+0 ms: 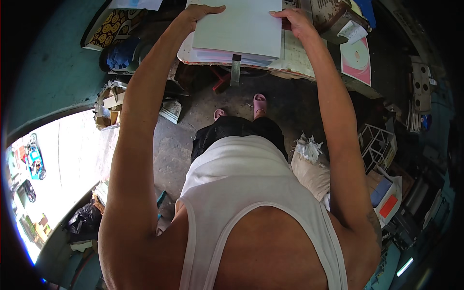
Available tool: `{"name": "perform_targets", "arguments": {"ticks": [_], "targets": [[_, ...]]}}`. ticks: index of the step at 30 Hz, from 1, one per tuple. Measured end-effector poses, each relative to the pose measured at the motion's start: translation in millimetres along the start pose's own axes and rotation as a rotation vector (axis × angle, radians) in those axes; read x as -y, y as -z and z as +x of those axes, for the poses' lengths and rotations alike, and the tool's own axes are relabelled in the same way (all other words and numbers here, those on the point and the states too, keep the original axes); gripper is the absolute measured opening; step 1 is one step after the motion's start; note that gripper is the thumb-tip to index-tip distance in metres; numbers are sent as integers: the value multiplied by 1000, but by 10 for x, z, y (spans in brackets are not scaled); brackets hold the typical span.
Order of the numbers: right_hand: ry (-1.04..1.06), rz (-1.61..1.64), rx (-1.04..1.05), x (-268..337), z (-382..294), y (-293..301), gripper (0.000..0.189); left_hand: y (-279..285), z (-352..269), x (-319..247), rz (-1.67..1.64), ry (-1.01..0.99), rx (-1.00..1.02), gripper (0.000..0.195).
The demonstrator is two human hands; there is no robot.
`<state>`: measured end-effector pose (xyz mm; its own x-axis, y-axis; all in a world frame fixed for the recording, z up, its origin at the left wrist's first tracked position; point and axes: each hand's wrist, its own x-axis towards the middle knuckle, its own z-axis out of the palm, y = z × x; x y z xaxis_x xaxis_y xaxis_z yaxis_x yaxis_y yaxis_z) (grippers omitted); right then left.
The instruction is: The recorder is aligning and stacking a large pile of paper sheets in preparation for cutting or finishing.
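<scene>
A thick stack of white paper sheets (237, 30) lies at the front of a worn white tabletop (298, 54). My left hand (197, 16) grips the stack's left edge, thumb on the top sheet. On the opposite edge, my right hand (294, 21) has its thumb on top and its fingers curled at the side, partly hidden. Bluish and pinkish layers show under the top sheets. A flat metal strip (235, 71) with a dark upper end sticks out from the table's front edge, just below the stack.
Right of the stack stands a worn machine part (331, 18), near a pink printed sheet (356, 59). A blue bundle (123, 54) lies to the left. By my legs are a stuffed sack (310, 170), a wire rack (377, 143) and a carton of scraps (110, 105).
</scene>
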<state>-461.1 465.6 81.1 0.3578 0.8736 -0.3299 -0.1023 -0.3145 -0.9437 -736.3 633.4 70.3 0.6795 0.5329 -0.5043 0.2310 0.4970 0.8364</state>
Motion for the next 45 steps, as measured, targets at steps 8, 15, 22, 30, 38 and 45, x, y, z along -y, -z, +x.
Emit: {"name": "perform_targets", "arguments": {"ticks": [8, 15, 22, 30, 38, 45], "targets": [[-25, -82, -77, -132, 24, -71, 26, 50, 55, 120, 7, -31, -33, 59], [-1, -108, -118, -229, -16, -12, 27, -48, 139, 154, 70, -43, -93, 63], [-43, -60, -215, 104, -336, -354, 14, 67, 130, 212, 139, -64, -109, 63], [-50, -125, -234, 86, -345, -324, 16, -65, -55, 80, 106, -47, -84, 44], [81, -83, -221, -30, -287, -322, 15, -71, -87, 81, 71, -72, -53, 41], [58, -10, -179, -70, -287, -309, 14, -82, -80, 80, 84, -69, -77, 40]]}}
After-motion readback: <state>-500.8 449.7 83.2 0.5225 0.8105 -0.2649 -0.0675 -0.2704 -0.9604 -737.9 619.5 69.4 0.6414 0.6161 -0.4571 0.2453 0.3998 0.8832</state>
